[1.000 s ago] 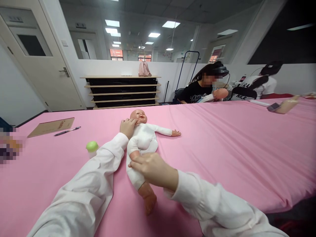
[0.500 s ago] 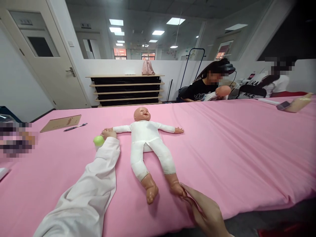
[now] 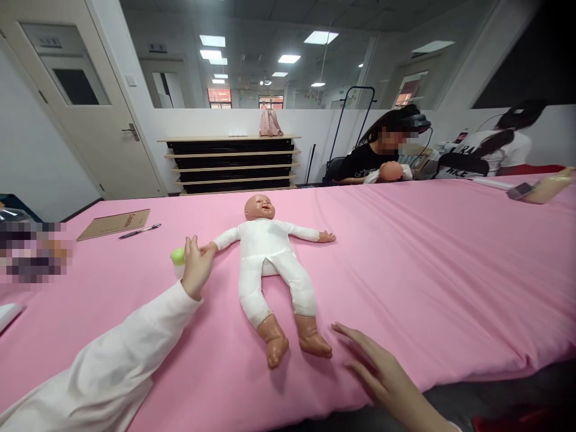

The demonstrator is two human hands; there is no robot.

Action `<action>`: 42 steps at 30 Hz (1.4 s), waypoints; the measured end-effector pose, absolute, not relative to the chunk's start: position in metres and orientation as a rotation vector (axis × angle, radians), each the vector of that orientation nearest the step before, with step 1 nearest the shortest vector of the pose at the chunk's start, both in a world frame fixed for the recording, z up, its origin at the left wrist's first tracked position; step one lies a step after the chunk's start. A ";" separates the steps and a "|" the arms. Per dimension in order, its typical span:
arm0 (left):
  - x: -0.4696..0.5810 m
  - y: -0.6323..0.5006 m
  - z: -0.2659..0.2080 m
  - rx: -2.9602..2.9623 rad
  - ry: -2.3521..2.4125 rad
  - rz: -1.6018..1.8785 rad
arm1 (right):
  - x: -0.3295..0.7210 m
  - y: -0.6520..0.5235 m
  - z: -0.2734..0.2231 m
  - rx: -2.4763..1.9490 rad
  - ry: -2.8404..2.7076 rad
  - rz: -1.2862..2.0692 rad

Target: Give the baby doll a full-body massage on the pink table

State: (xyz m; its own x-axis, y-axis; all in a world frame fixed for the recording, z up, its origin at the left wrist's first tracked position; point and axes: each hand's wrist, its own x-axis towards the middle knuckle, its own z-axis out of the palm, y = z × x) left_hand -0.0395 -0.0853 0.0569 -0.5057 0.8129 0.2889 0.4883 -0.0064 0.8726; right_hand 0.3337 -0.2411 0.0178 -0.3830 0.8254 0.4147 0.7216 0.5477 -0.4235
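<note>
Centrally, doll lies on its back on pink-covered counter, limbs spread. Left hand, left of center, at doll's hand; cannot tell whether grip is clamped on it. Right hand, lower right, just beside doll's foot, grip apart. Green-topped container beside left hand. Pen, brown notebook toward upper left.

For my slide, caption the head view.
Doll on pink cloth, left hand at its arm, right hand near its foot.
</note>
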 end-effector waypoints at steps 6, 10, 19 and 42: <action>-0.024 -0.156 0.067 1.374 1.698 1.281 | 0.344 -0.205 0.069 -1.317 -2.272 0.340; 0.005 -0.208 0.062 1.772 1.522 0.920 | 0.337 -0.163 0.092 -1.232 -2.185 0.667; 0.067 -0.261 0.021 1.959 1.806 0.419 | 0.284 -0.006 0.051 -1.308 -0.984 1.686; 0.023 -0.210 0.147 2.334 1.587 1.055 | 0.270 0.073 0.078 -0.853 -1.059 0.793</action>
State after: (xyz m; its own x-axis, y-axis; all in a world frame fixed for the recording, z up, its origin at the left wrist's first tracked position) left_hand 0.0234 -0.2099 0.1469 0.2032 0.8572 0.4732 0.7680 -0.4393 0.4660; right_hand 0.2700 0.0729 0.0785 0.2910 0.8696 0.3989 -0.1380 0.4507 -0.8819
